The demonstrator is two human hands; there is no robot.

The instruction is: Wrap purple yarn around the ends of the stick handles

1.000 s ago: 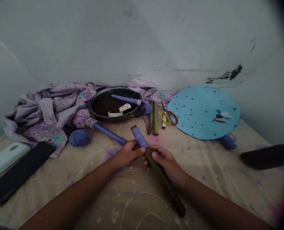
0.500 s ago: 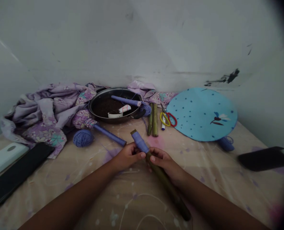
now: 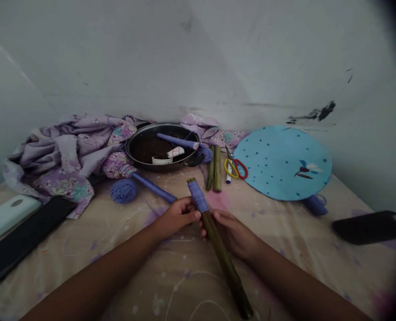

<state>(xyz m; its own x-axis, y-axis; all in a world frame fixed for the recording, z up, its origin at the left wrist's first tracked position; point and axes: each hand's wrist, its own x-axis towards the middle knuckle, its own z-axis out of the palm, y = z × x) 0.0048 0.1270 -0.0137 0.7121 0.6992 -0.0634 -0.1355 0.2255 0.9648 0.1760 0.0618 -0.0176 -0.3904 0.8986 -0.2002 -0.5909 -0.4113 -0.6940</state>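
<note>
A greenish-brown stick (image 3: 222,258), its far end wrapped in blue-purple yarn (image 3: 198,196), slants between my hands with its bare lower end towards me. My left hand (image 3: 177,217) grips it just below the wrapping, thumb on top. On the other side my right hand (image 3: 234,229) has its thumb against the stick and its fingers curled behind, partly hidden. A strand of yarn runs off to the left towards a yarn ball (image 3: 123,191). Behind my left hand lies a yarn-wrapped stick (image 3: 154,187) with a floral cloth bundle (image 3: 117,165) at its end.
A black pan (image 3: 129,154) holds dark soil, a wrapped stick and a white piece. Two bare sticks (image 3: 217,169), scissors (image 3: 235,167) and a marker (image 3: 229,173) lie right of it. A blue spotted disc (image 3: 281,162), crumpled floral cloth (image 3: 64,156) and dark flat objects (image 3: 27,240) surround the space.
The stick has turned more upright, its lower end swinging left and nearer me. My right thumb has shifted on the stick. The yarn ball has rolled slightly right.
</note>
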